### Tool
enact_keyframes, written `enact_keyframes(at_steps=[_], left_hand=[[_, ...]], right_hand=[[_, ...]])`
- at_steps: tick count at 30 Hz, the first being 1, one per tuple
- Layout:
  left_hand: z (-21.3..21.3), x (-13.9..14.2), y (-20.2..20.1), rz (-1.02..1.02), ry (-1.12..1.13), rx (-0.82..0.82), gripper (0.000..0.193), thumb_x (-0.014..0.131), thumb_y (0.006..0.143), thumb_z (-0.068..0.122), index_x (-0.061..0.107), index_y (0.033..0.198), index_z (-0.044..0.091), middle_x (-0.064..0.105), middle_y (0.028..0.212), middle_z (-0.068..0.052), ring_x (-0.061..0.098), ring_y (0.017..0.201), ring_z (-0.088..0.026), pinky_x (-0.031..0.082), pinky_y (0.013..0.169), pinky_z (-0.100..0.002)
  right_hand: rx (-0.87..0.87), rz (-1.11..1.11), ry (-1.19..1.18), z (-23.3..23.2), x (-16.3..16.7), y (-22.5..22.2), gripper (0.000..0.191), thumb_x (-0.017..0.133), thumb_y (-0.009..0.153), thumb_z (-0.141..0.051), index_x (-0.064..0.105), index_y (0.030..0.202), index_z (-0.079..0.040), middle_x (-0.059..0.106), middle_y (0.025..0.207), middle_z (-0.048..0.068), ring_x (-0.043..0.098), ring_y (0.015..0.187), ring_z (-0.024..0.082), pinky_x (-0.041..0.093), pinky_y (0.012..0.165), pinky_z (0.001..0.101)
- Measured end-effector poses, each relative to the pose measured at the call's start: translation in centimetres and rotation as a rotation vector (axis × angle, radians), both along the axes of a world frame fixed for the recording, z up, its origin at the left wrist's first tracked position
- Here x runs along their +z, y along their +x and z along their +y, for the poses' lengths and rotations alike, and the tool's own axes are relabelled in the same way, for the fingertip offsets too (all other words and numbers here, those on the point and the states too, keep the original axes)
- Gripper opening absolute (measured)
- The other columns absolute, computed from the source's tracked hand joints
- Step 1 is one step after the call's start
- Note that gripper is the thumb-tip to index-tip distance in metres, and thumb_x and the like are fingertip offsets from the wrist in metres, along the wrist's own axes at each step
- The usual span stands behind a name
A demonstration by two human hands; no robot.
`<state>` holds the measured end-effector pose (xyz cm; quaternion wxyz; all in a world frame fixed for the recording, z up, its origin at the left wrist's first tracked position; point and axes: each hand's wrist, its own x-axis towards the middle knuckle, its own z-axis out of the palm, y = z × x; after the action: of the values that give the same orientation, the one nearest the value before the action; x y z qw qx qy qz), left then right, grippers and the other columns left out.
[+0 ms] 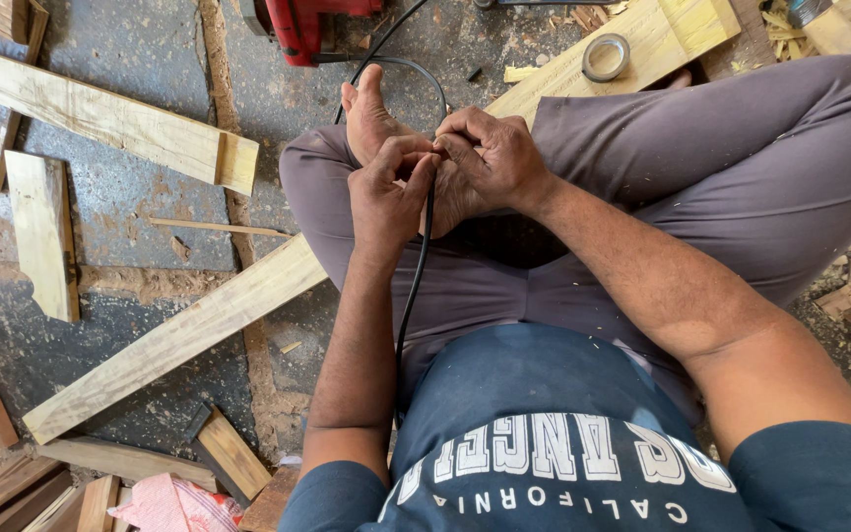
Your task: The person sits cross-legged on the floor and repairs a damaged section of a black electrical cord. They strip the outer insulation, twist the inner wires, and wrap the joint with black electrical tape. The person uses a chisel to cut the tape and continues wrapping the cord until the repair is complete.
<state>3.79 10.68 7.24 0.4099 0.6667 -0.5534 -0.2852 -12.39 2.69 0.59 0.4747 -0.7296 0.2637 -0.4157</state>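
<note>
Both hands pinching a black cable over my crossed legs.

I see my left hand (388, 192) and right hand (490, 158) closed together on the black cable (414, 286), just above my bare foot (371, 108). Past the foot sits a red power tool (302, 25); a long plank (179, 340) runs under my knee on the floor (130, 212).

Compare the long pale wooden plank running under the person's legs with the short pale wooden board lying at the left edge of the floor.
The long pale wooden plank lies diagonally; the short pale wooden board lies nearly upright in the picture. The plank is far longer and narrower for its length; the board is stubby. The plank passes beneath the grey-trousered legs; the board lies uncovered. Both are light, unpainted wood resting flat on the dusty floor.
</note>
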Motion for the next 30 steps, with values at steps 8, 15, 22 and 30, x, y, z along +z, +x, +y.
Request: enact_keyframes(at_steps=[8, 15, 22, 30], left_hand=[[0.5, -0.8, -0.1, 0.013, -0.02, 0.014, 0.011, 0.077, 0.095, 0.009, 0.071, 0.1, 0.002, 0.078, 0.091, -0.006, 0.076, 0.084, -0.01, 0.061, 0.076, -0.025], [1.0, -1.9, -0.8, 0.133, 0.038, 0.143, 0.011, 0.074, 0.097, 0.012, 0.072, 0.096, 0.002, 0.075, 0.083, -0.002, 0.064, 0.074, -0.003, 0.053, 0.067, -0.022], [1.1, -3.3, -1.8, 0.295, 0.025, 0.237, 0.012, 0.073, 0.097, 0.013, 0.071, 0.093, 0.002, 0.071, 0.08, 0.002, 0.059, 0.072, -0.001, 0.052, 0.066, -0.021], [1.1, -3.7, -1.9, 0.239, 0.066, 0.215, 0.011, 0.073, 0.094, 0.013, 0.071, 0.093, 0.002, 0.071, 0.075, 0.001, 0.06, 0.066, -0.001, 0.052, 0.061, -0.021]], right_hand=[[0.002, 0.01, 0.019, 0.1, -0.6, 0.1, 0.014, 0.063, 0.109, -0.015, 0.064, 0.107, -0.001, 0.076, 0.098, 0.01, 0.078, 0.092, 0.019, 0.065, 0.08, 0.0301], [0.023, -0.002, 0.062, 0.4, -0.1, -0.4, 0.013, 0.063, 0.109, -0.014, 0.064, 0.106, -0.001, 0.076, 0.096, 0.01, 0.078, 0.092, 0.019, 0.064, 0.08, 0.0299], [0.013, 0.005, 0.151, 1.1, 0.4, -1.2, 0.014, 0.062, 0.109, -0.014, 0.064, 0.108, 0.0, 0.075, 0.099, 0.01, 0.075, 0.092, 0.016, 0.063, 0.081, 0.0282], [0.01, 0.017, 0.319, 1.8, -0.2, -1.9, 0.015, 0.059, 0.11, -0.012, 0.064, 0.11, 0.002, 0.076, 0.1, 0.01, 0.075, 0.093, 0.014, 0.063, 0.083, 0.0274]])
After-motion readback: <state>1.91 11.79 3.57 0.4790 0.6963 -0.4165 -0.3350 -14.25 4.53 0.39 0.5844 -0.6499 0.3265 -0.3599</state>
